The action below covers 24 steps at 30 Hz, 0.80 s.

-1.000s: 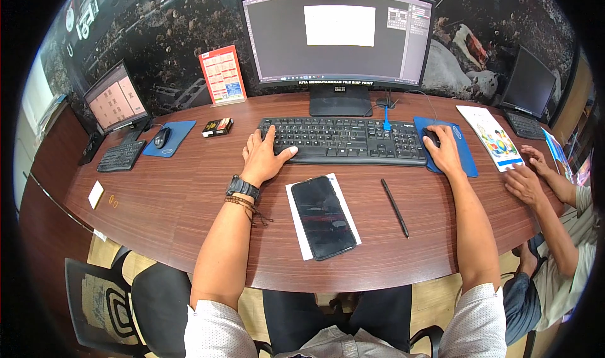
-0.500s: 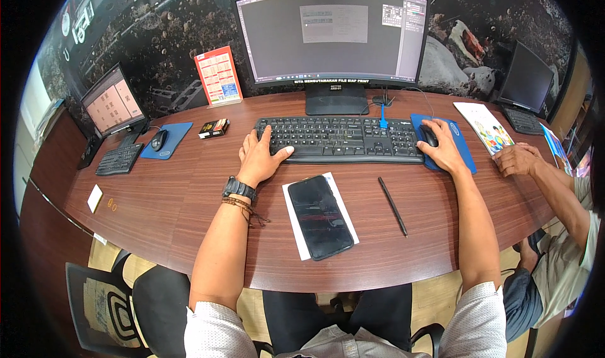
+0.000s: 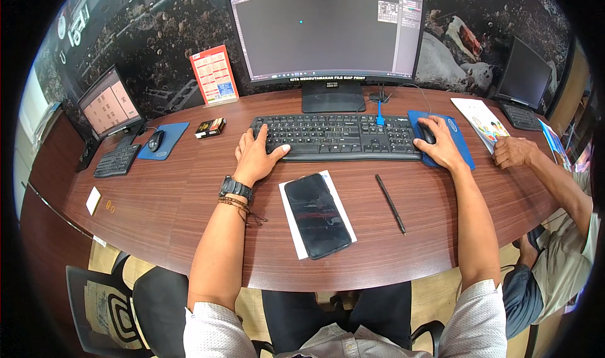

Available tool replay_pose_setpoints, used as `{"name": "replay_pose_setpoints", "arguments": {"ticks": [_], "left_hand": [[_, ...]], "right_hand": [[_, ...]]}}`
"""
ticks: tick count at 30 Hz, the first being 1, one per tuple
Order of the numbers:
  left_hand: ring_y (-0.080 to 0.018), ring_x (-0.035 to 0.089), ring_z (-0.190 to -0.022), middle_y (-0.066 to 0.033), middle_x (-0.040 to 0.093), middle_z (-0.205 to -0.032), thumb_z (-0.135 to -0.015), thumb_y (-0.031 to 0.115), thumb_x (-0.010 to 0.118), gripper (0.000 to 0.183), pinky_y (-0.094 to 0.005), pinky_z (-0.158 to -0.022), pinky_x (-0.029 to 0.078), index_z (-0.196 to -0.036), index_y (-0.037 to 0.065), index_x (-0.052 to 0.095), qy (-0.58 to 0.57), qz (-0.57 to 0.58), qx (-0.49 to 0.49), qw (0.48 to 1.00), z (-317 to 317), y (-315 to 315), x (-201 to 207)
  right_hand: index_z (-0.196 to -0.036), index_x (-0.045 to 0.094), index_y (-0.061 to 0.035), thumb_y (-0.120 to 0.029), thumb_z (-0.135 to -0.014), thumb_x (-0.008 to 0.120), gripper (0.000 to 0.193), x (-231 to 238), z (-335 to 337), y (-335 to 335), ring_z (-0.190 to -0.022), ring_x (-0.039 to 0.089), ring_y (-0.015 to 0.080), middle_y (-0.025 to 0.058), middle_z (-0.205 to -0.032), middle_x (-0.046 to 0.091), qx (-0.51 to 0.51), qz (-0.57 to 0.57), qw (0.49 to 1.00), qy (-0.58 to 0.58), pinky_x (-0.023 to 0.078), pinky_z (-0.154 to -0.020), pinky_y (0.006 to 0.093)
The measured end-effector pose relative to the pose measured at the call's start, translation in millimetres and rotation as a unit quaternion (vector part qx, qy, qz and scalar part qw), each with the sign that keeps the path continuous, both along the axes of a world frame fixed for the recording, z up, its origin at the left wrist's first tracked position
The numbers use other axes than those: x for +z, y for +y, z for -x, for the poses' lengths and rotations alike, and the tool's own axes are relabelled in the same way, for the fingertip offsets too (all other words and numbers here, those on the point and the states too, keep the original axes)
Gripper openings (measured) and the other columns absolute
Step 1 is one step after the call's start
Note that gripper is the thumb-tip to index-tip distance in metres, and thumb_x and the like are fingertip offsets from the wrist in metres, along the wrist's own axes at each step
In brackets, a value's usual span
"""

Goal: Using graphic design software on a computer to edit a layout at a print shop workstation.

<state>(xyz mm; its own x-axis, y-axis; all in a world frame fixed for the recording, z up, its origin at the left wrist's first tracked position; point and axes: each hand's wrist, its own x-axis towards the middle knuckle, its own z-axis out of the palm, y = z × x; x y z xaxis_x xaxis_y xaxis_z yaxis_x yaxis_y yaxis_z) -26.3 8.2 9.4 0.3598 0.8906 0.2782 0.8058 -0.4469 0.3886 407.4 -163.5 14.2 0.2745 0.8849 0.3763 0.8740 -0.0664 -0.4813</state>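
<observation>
Left hand (image 3: 254, 159): we see its fingers (image 3: 261, 132) spread at the left end of the black keyboard (image 3: 340, 137), grasping nothing. Right hand (image 3: 441, 145): fingers curled over the black mouse (image 3: 426, 133), which sits on the blue pad (image 3: 464, 156) just right of the keyboard; much of it is covered, so we can't tell if a button is pressed. Nearer us on the desk (image 3: 189, 200), a dark phone (image 3: 317, 216) lies on a white sheet (image 3: 338, 205), a black pen (image 3: 391, 203) to its right. Beyond the keyboard stands the monitor (image 3: 328, 36).
</observation>
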Motion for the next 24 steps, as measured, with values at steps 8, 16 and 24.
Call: {"name": "replay_pose_setpoints", "arguments": {"ticks": [8, 16, 24], "left_hand": [[-0.0447, 0.025, -0.144, -0.0341, 0.029, -0.151, -0.084, 0.063, 0.065, 0.093, -0.057, -0.114, 0.02, -0.15, 0.005, 0.037, 0.004, -0.005, 0.001, 1.0, 1.4, 3.3, -3.0], [-0.0447, 0.026, -0.143, -0.0338, 0.03, -0.151, -0.084, 0.063, 0.065, 0.092, -0.0571, -0.114, 0.02, -0.15, 0.005, 0.037, 0.002, -0.005, -0.002, 1.0, 0.9, 3.1, -2.6], [-0.0444, 0.025, -0.144, -0.0337, 0.029, -0.152, -0.084, 0.063, 0.065, 0.092, -0.0567, -0.114, 0.02, -0.151, 0.005, 0.037, 0.006, -0.002, 0.0, 1.0, -0.1, 2.4, -1.5]], "right_hand": [[-0.138, 0.054, -0.0112, -0.034, -0.081, 0.075, 0.065, 1.9, 0.9, -0.4, -0.139, 0.036, 0.0393, 0.0219, -0.148, 0.038, 0.008, 0.001, 1.0, 0.011, 0.033, -0.115, 0.0461], [-0.138, 0.054, -0.0106, -0.034, -0.081, 0.075, 0.064, 3.8, 2.1, -2.2, -0.138, 0.036, 0.0391, 0.022, -0.147, 0.039, 0.006, 0.002, 1.0, 0.004, 0.034, -0.114, 0.0459], [-0.137, 0.053, -0.0078, -0.031, -0.083, 0.073, 0.062, 4.0, 3.0, -3.6, -0.137, 0.04, 0.0376, 0.0219, -0.145, 0.04, 0.009, 0.002, 1.0, -0.001, 0.033, -0.114, 0.0432]]}}
